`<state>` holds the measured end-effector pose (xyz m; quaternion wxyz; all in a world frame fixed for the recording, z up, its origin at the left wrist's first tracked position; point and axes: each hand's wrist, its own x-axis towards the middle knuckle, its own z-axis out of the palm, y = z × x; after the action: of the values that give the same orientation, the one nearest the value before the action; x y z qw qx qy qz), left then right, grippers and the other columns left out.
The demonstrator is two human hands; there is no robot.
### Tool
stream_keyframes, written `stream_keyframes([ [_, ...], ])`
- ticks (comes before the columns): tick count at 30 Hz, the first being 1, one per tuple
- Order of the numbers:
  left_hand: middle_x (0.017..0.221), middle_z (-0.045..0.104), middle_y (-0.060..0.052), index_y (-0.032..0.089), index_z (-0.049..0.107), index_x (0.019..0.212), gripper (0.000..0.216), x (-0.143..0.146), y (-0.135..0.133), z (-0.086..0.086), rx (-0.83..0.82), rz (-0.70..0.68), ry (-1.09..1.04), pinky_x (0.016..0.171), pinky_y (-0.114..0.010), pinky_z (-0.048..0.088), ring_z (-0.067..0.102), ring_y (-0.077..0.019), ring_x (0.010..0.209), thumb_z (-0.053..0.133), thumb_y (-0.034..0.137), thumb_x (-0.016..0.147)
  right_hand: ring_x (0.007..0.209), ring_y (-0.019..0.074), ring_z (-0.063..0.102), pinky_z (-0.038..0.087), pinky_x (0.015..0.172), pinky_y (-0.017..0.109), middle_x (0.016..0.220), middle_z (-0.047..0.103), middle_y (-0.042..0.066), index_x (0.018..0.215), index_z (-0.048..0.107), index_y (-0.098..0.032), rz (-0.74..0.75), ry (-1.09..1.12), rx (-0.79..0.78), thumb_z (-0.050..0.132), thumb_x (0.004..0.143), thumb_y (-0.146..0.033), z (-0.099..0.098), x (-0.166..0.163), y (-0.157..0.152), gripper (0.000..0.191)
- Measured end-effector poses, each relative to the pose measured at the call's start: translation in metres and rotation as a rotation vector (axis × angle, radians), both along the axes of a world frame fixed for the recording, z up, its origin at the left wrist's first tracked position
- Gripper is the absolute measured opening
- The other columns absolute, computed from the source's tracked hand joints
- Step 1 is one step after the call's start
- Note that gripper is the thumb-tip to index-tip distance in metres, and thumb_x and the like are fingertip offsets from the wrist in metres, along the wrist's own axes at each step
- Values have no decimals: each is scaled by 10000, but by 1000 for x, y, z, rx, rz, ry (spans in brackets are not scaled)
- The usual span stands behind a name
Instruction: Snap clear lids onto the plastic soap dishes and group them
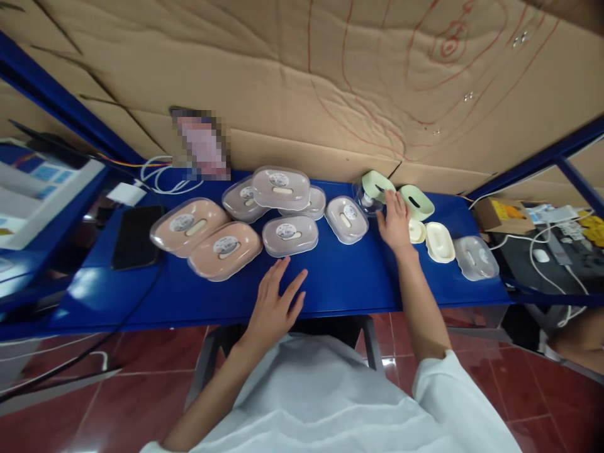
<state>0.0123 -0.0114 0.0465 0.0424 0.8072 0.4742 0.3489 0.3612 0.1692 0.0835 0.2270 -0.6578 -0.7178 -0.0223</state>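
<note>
My left hand (276, 299) hovers near the front edge of the blue table, fingers spread and holding nothing. Just beyond its fingertips lies a greyish lidded oval box (306, 240) with a round label. At the back right, my right hand (396, 220) is stretched out, its fingertips at the edge of a pale green box (375, 182); I cannot tell whether they touch. A clear lid (361, 200) stands left of that box. To the hand's right are another green box (418, 202) with a dark slot, a cream tray (440, 242) and a small cream piece (416, 231) partly hidden.
Two peach lidded boxes (226, 251) and several greyish ones (280, 187), some stacked, occupy the left and middle. A clear lid (476, 258) lies far right. A black tablet-like slab (138, 236) and white cables (163, 179) are at left. Cardboard (283, 75) walls the back.
</note>
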Motion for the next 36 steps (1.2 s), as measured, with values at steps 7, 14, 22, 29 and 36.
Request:
stream_keyframes([
  [7, 1572, 543, -200, 228, 554, 1530, 559, 1, -14, -1, 10, -72, -80, 1179, -520, 540, 546, -335, 1495, 692, 114, 1001, 1182, 324, 677, 444, 1117, 557, 1239, 765, 151, 1313, 708, -194, 33, 11, 204, 495, 1109, -397, 10, -3, -43, 358],
  [14, 1610, 570, -147, 259, 641, 1453, 430, 13, 0, 11, 40, -192, 165, 1203, -537, 507, 540, -356, 1503, 708, 225, 1030, 1325, 276, 671, 447, 1217, 503, 1334, 751, 100, 1548, 578, -285, 594, -17, 2, 574, 1098, -276, -11, -67, -190, 450],
  [22, 1484, 692, -101, 192, 680, 1396, 357, -4, -3, 2, -44, -220, 86, 1218, -512, 527, 513, -336, 1538, 677, 172, 1039, 1563, 399, 448, 356, 1261, 679, 1638, 525, 220, 1649, 450, -188, -43, -58, 37, 489, 1105, -526, -18, 61, -109, 641],
  [29, 1446, 688, -103, 256, 628, 1469, 508, -11, -14, 4, -43, -84, -229, 1216, -565, 548, 520, -332, 1535, 732, 117, 991, 1087, 321, 693, 528, 998, 482, 1152, 759, 154, 1204, 762, -203, -56, 44, -3, 553, 1076, -568, -11, 25, -123, 439],
  [36, 1393, 706, -102, 258, 644, 1444, 481, 16, -11, 13, -22, -123, -303, 1186, -539, 579, 583, -317, 1473, 747, 148, 987, 864, 171, 654, 541, 805, 303, 932, 684, 10, 1001, 653, -227, -329, 890, 166, 599, 1070, -543, -2, -82, -182, 328],
])
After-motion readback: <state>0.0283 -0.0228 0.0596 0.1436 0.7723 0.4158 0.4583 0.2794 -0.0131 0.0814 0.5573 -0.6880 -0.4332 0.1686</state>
